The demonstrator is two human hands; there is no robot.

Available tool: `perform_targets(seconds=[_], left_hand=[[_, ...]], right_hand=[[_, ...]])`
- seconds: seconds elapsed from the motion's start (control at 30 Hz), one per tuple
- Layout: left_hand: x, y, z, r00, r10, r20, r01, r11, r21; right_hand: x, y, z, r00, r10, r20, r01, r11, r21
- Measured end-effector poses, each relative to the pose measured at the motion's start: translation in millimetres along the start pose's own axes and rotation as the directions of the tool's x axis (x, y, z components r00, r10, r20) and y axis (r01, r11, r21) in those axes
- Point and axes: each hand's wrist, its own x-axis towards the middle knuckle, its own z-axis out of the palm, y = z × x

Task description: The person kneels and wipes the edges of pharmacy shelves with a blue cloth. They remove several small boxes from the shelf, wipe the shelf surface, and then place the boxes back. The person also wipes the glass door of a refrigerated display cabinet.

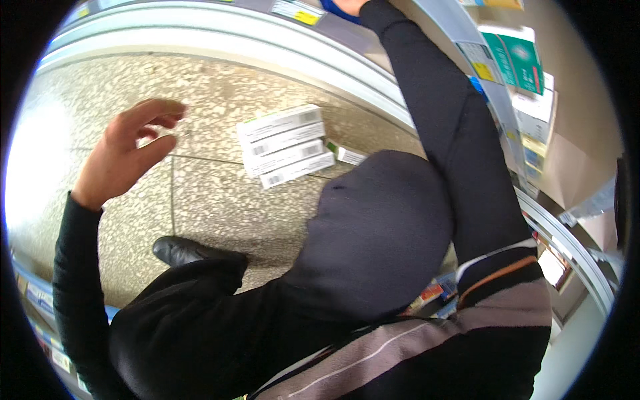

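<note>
My left hand point(122, 152) hangs above the speckled floor with its fingers loosely bent, the thumb apart and nothing held. To its right, several slim white cartons point(282, 145) with printed barcodes lie in a slightly uneven group on the floor. One more small white-and-green carton point(349, 154) rests beside them, partly hidden by my knee. Stretched up to the shelf, my right arm ends at the top edge, where only part of my right hand point(351, 5) shows. A blue thing point(337, 9) is right by that hand; whether I grip it is hidden.
A pale shelf base point(210, 42) curves along the far side, with price labels point(298, 12) above. On the right shelf stand a green-and-white box point(515, 57) and white boxes point(535, 112). My bent knee point(385, 215) and black shoe point(185, 251) flank the cartons. More stocked shelves point(42, 300) lie at lower left.
</note>
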Motion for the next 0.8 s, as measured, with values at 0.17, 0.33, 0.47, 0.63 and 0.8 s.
perform_targets(seconds=[0.17,0.33,0.47,0.63,0.8], left_hand=[[13.3,5.9,5.3,0.998,-0.056,0.009,0.057,0.993,-0.103],[25.8,10.4,10.7,0.998,-0.051,0.044,0.054,0.996,-0.067],[27.7,13.5,18.4,0.996,-0.023,0.081,0.032,0.994,-0.107],[31.0,20.2,24.8,0.994,0.024,0.103,-0.005,0.983,-0.183],[38.9,30.0,31.2,0.985,-0.021,0.17,0.052,0.982,-0.181]], right_hand=[[-72.6,53.4,-14.2,0.838,-0.539,0.08,0.216,0.193,-0.957],[-144.8,86.1,-77.4,0.942,0.248,-0.228,-0.331,0.805,-0.492],[-173.9,80.9,-100.9,0.804,0.499,-0.323,-0.592,0.724,-0.355],[-194.0,35.6,-93.6,0.844,0.49,-0.217,-0.53,0.824,-0.203],[-198.4,-6.9,-99.3,0.973,0.226,0.04,-0.213,0.953,-0.214]])
